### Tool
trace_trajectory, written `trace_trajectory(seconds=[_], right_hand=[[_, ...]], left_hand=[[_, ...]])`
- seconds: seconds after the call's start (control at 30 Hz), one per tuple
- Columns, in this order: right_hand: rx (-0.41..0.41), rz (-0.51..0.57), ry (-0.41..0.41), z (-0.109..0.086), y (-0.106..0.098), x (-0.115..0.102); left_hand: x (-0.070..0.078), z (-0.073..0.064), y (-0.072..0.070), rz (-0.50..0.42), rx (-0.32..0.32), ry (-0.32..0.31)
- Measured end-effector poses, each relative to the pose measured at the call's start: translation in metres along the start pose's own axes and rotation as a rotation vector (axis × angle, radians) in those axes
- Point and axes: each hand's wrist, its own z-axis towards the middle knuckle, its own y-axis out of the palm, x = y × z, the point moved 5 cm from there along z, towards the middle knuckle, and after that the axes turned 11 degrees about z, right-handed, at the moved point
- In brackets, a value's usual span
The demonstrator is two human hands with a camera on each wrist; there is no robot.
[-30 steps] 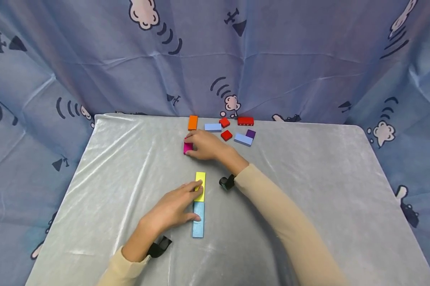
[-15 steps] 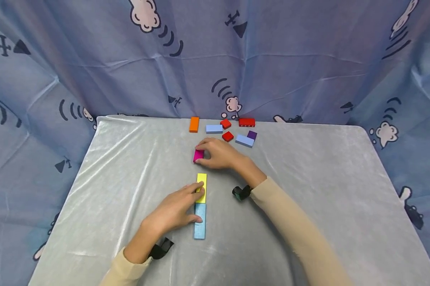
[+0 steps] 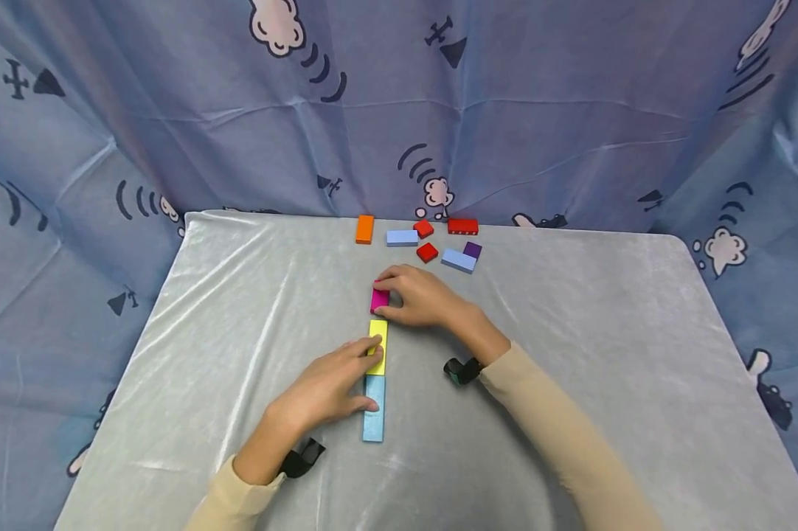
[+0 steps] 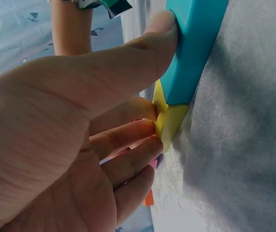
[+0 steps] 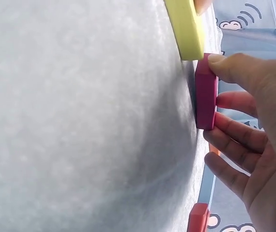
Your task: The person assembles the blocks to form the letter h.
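A yellow block [image 3: 378,327] and a light blue block [image 3: 374,426] lie end to end in a line on the cloth-covered table. My left hand [image 3: 326,383] rests against both: its thumb touches the blue block [image 4: 191,53], and its fingertips touch the yellow block [image 4: 174,121]. Just beyond the yellow block's far end, my right hand [image 3: 420,296] pinches a magenta block [image 3: 380,299] between thumb and fingers. In the right wrist view the magenta block [image 5: 206,99] is close over the cloth, one end near the yellow block's [image 5: 186,29] corner.
At the table's far edge lie an orange block [image 3: 364,229], two periwinkle blocks [image 3: 402,238], two small red blocks [image 3: 428,252], a longer red block [image 3: 462,226] and a purple block [image 3: 473,251]. A patterned blue curtain [image 3: 545,110] hangs behind the table.
My right hand has carried the magenta block nearer and to the right, in line with the yellow block's far end. The left hand has stayed on the yellow and blue blocks.
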Motion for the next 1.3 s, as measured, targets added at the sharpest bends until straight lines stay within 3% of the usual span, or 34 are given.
trace_trajectory(seconds=[0.27,0.57,1.3], right_hand=[[0.021,-0.06,-0.068,-0.009,0.004,-0.006],[0.047,-0.059,-0.06,-0.012,0.007,-0.008],[0.103,0.065,-0.024,-0.017,0.015,-0.005]], left_hand=[[-0.001,0.0,0.001,-0.001,-0.018,-0.019],[-0.001,-0.001,0.001,-0.003,-0.005,-0.017],[0.0,-0.001,0.0,0.019,0.002,0.002]])
